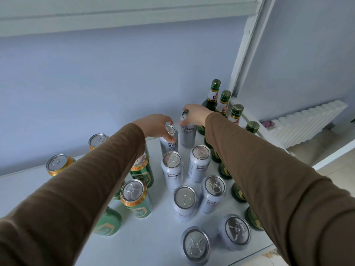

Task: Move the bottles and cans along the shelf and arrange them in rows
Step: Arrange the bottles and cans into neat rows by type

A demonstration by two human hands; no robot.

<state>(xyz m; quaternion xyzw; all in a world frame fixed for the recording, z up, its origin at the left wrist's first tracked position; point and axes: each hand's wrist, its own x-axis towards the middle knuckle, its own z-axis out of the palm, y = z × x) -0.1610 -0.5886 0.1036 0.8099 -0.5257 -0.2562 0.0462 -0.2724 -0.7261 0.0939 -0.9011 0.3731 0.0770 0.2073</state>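
Left hand (156, 125): fingers curled over the rim of a tall silver aluminium can (169, 140) at the back of the white shelf (144, 240).
Right hand (196, 114): grips the neighbouring silver can (188, 134) by its top.
Crowding: more silver cans (172, 170) stand nearer the shelf's front; green gold-rimmed cans (137, 198) leftward; green glass bottles (223, 101) along its right edge.
Room: bare shelf at the front left.

Soft, cool daylight is washing over my shelf (138, 244), seemingly coming from the right, though I can't tell the source. My sleeves (80, 189) are casting only faint shadows. The can tops (185, 196) are catching mild glare. The wide lens is bending the shelf frame (247, 45) at the edges, and fine print is blurring slightly.
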